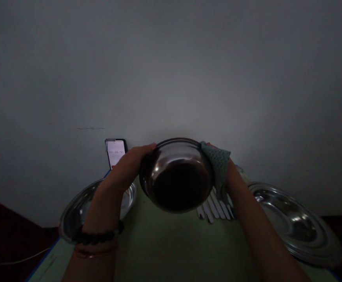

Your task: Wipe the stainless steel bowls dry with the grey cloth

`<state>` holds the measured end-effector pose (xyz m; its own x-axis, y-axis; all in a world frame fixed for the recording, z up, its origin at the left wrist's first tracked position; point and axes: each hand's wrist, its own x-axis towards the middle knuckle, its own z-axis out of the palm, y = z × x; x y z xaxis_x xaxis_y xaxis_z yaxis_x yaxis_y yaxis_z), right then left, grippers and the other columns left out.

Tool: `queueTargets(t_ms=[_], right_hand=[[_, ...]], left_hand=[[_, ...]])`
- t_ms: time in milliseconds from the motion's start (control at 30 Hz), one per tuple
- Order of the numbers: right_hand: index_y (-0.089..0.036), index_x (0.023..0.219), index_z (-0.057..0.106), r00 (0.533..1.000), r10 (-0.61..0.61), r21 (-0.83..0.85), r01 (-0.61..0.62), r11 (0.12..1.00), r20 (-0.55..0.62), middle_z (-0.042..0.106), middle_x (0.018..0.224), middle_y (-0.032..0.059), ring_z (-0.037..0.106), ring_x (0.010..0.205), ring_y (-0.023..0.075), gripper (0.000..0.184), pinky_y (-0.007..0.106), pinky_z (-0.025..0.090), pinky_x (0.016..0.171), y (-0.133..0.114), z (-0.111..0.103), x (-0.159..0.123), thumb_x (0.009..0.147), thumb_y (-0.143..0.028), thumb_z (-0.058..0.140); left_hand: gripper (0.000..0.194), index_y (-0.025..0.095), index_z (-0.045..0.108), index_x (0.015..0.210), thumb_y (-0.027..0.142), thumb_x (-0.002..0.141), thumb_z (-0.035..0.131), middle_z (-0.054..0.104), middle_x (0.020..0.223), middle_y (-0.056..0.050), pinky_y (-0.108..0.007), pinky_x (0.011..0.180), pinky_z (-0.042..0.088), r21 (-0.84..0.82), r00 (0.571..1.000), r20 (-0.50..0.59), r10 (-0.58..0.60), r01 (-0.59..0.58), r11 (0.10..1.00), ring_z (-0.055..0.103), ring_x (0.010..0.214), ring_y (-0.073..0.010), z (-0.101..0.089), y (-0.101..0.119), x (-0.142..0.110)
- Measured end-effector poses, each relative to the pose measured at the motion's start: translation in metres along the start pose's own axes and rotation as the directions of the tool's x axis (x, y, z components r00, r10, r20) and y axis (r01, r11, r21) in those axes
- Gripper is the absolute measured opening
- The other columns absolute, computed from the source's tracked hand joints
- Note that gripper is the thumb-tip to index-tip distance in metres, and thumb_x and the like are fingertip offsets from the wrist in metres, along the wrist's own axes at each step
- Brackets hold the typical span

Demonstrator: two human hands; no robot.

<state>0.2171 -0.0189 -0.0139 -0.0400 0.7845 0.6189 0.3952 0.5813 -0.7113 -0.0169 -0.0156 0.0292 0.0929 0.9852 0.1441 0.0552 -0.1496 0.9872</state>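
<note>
Shiny metal bowl (178, 172) is up in the air over the green desk (182, 246), tipped so its dark underside faces the camera. Left hand (126, 166) has its fingers closed around the left edge, black beaded bracelet (100, 237) and a red cord (96, 253) on that wrist. Right hand (230, 172) has a greenish cloth (220, 164) pressed against the opposite side; its fingers are mostly hidden, so can't tell how tight they grip. Behind the cloth there's a row of pale flat utensils (216, 209), type unclear. Big metal basin (69, 215) on the left, another wide basin (294, 223) on the right, and a lit phone (116, 152) propped against the wall (171, 78).
</note>
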Motion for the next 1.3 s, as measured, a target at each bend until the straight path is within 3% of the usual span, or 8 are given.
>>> queueTargets(t_ms=[100, 233, 533, 800, 900, 1000, 1167, 1300], right_hand=[[-0.022, 0.077, 0.061, 0.986, 0.124, 0.189, -0.143, 0.971, 0.109, 0.065, 0.078, 0.002, 0.059, 0.078, 0.0182, 0.025, 0.031, 0.049, 0.075, -0.008, 0.001, -0.002, 0.085, -0.043, 0.052], [-0.02, 0.072, 0.056, 0.964, 0.124, 0.169, -0.166, 0.972, 0.235, 0.058, 0.07, -0.0011, 0.055, 0.07, 0.0145, 0.029, 0.027, 0.044, 0.065, -0.023, 0.008, -0.004, 0.088, -0.044, 0.051], [-0.022, 0.1, 0.057, 0.949, -0.012, -0.068, 0.036, 0.997, 0.315, 0.065, 0.091, 0.0029, 0.059, 0.086, 0.0174, 0.023, 0.033, 0.043, 0.079, -0.036, 0.008, -0.008, 0.093, -0.042, 0.046], [-0.021, 0.073, 0.054, 0.951, 0.044, -0.039, -0.034, 0.999, 0.307, 0.052, 0.067, -0.0034, 0.048, 0.067, 0.0126, 0.031, 0.027, 0.037, 0.064, -0.039, 0.013, -0.007, 0.091, -0.045, 0.049], [-0.021, 0.071, 0.052, 0.967, 0.04, 0.066, -0.058, 0.996, 0.251, 0.048, 0.067, -0.0039, 0.046, 0.066, 0.0118, 0.031, 0.026, 0.037, 0.063, -0.036, 0.01, -0.006, 0.09, -0.045, 0.049], [-0.022, 0.068, 0.047, 0.986, 0.068, 0.183, -0.096, 0.978, 0.153, 0.042, 0.065, -0.0047, 0.041, 0.062, 0.011, 0.033, 0.025, 0.036, 0.059, -0.033, 0.009, -0.005, 0.089, -0.047, 0.049], [-0.024, 0.069, 0.044, 0.979, 0.187, 0.17, -0.17, 0.971, -0.086, 0.043, 0.062, -0.0021, 0.041, 0.06, 0.0136, 0.027, 0.026, 0.04, 0.058, -0.036, 0.012, -0.004, 0.091, -0.04, 0.039], [-0.024, 0.072, 0.047, 0.958, 0.221, 0.054, -0.215, 0.975, -0.183, 0.053, 0.069, 0.0015, 0.048, 0.067, 0.0168, 0.019, 0.028, 0.042, 0.062, -0.03, 0.018, -0.005, 0.088, -0.033, 0.042]], left_hand=[[0.028, 0.02, 0.071, 0.069, 0.044, 0.079, 0.06, 0.07, 0.07, -0.001, -0.025, 0.062, 0.044, 0.18, 0.975, 0.219, 0.025, -0.065, 0.982, 0.059, 0.065, -0.0146, 0.001, 0.002, -0.005], [0.034, 0.019, 0.068, 0.07, 0.047, 0.084, 0.055, 0.064, 0.067, 0.001, -0.024, 0.061, 0.042, 0.317, 0.928, 0.366, 0.064, -0.189, 0.93, 0.056, 0.064, -0.0133, 0.004, 0.006, -0.008], [0.036, 0.017, 0.06, 0.061, 0.046, 0.082, 0.056, 0.053, 0.059, 0.002, -0.022, 0.049, 0.035, 0.334, 0.936, 0.345, 0.074, -0.196, 0.922, 0.047, 0.055, -0.0112, 0.005, 0.007, -0.01], [0.036, 0.018, 0.058, 0.056, 0.044, 0.08, 0.059, 0.048, 0.054, 0.003, -0.021, 0.044, 0.031, 0.283, 0.919, 0.388, 0.073, -0.194, 0.939, 0.042, 0.051, -0.0097, 0.007, 0.009, -0.012], [0.03, 0.018, 0.063, 0.058, 0.042, 0.075, 0.065, 0.054, 0.053, 0.001, -0.022, 0.043, 0.033, 0.115, 0.96, 0.274, 0.049, -0.084, 0.99, 0.047, 0.047, -0.0097, 0.001, 0.01, -0.013], [0.026, 0.018, 0.063, 0.052, 0.038, 0.068, 0.07, 0.054, 0.046, 0.002, -0.022, 0.04, 0.032, -0.094, 0.998, 0.052, 0.04, -0.035, 0.995, 0.045, 0.04, -0.0084, -0.003, 0.011, -0.011], [0.022, 0.019, 0.064, 0.058, 0.036, 0.072, 0.066, 0.061, 0.052, 0.001, -0.025, 0.049, 0.043, -0.321, 0.978, -0.21, -0.002, -0.067, 0.945, 0.054, 0.047, -0.0116, 0.002, 0.007, -0.001], [0.022, 0.022, 0.062, 0.068, 0.041, 0.078, 0.058, 0.063, 0.057, 0.002, -0.028, 0.057, 0.048, -0.306, 0.958, -0.266, 0.105, -0.187, 0.933, 0.059, 0.056, -0.0152, 0.002, 0.003, 0.006]])
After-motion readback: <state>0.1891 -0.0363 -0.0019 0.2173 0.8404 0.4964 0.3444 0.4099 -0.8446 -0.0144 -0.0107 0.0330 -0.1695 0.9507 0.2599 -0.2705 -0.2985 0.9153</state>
